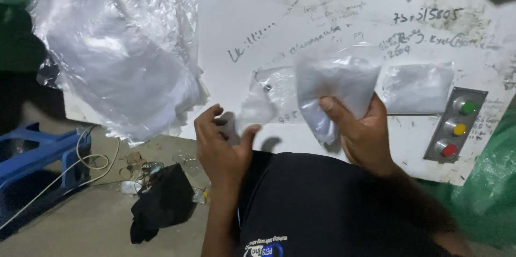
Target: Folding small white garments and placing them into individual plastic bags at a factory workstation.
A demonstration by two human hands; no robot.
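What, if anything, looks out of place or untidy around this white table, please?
A black cloth lies crumpled on the floor beside small litter and a loose white cord. The white table is scribbled over.

Both hands raised close together, left (pixel 223 144) pinching, right (pixel 360 128) gripping

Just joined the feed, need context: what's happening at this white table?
A person is handling small clear plastic bags of white powder. The right hand grips one filled bag held up over the white table; the left hand pinches a smaller plastic piece. Another filled bag lies flat on the table beside a three-button control box. A heap of empty clear bags sits at the left.
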